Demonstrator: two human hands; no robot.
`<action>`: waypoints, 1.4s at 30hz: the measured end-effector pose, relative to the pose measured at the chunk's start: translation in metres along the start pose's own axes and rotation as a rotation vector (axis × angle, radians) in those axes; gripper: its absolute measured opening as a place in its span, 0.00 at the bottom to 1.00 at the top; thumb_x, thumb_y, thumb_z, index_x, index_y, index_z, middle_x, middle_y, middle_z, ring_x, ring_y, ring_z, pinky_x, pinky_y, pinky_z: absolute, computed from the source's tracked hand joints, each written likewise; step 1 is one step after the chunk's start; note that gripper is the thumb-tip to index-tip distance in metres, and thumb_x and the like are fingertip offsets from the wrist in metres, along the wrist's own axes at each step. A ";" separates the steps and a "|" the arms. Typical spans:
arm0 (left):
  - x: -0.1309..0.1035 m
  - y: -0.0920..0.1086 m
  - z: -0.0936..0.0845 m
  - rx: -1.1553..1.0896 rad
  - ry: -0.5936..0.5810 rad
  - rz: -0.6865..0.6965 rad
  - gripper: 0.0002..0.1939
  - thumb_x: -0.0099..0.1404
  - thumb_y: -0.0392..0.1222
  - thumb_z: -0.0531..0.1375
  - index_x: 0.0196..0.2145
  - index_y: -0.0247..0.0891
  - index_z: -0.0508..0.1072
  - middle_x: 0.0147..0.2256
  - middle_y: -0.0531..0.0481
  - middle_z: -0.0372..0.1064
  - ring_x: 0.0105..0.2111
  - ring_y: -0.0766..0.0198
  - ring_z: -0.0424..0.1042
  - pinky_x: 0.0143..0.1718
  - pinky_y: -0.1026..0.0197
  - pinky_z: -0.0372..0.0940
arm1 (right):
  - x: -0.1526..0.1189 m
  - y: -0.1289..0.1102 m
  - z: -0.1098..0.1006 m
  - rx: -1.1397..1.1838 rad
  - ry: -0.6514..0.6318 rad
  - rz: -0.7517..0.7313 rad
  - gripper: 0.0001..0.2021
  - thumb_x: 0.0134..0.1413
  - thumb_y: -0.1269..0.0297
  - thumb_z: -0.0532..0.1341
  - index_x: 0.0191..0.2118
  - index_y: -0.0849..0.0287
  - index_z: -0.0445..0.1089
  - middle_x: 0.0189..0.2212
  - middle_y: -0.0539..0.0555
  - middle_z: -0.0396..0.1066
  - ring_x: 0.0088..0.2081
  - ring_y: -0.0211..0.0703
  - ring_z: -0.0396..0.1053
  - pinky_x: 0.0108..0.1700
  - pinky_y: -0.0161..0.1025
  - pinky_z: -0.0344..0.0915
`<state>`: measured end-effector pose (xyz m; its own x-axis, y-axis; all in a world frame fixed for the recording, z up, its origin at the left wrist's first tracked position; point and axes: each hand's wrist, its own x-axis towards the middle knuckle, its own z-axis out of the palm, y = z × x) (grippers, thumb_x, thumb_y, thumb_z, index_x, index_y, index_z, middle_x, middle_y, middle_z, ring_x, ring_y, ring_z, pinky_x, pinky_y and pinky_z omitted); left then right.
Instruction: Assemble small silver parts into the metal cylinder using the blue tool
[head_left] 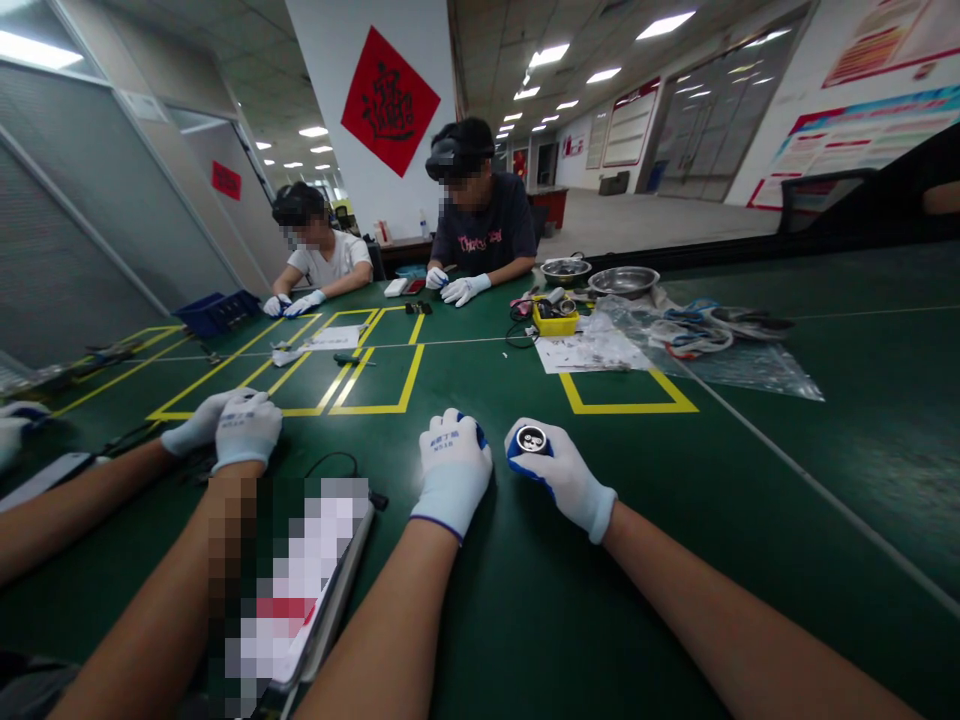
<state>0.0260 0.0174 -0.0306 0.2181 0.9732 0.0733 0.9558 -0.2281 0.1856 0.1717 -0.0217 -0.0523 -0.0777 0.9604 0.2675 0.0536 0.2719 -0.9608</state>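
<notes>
We clasp round silver-rimmed part (532, 440) in right hand (562, 475), at its 10 o'clock. Left hand (452, 468), at 9 o'clock from right, curled; whether it pinches anything, we cannot tell.

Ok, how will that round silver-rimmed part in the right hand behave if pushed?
The round part would probably roll if laid on its side, given its circular end. It seems stiff, since its edge looks like shiny metal. The right hand hides much of its side, so tipping is hard to judge.
</notes>
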 end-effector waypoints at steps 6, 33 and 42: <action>-0.001 0.002 -0.001 -0.009 0.051 0.048 0.10 0.68 0.39 0.58 0.44 0.37 0.76 0.48 0.36 0.73 0.51 0.44 0.71 0.50 0.46 0.65 | -0.004 0.000 0.002 -0.058 0.013 0.017 0.06 0.43 0.60 0.63 0.26 0.56 0.68 0.24 0.49 0.68 0.30 0.44 0.66 0.35 0.42 0.63; 0.009 0.000 0.009 -1.779 0.024 -0.128 0.15 0.51 0.39 0.70 0.34 0.39 0.71 0.33 0.53 0.73 0.33 0.66 0.74 0.38 0.62 0.70 | -0.007 0.011 0.018 -0.420 0.488 -0.274 0.15 0.58 0.60 0.63 0.49 0.57 0.75 0.44 0.59 0.81 0.45 0.52 0.79 0.52 0.51 0.75; 0.005 0.005 0.011 -1.781 -0.080 -0.023 0.14 0.47 0.38 0.71 0.31 0.38 0.72 0.30 0.53 0.73 0.32 0.64 0.74 0.39 0.60 0.71 | -0.006 0.010 0.017 -0.383 0.452 -0.257 0.12 0.59 0.60 0.63 0.46 0.57 0.76 0.42 0.59 0.81 0.46 0.52 0.79 0.54 0.50 0.74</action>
<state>0.0338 0.0212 -0.0404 0.2691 0.9629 0.0227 -0.3768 0.0836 0.9225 0.1555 -0.0260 -0.0653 0.2867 0.7699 0.5701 0.4474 0.4185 -0.7903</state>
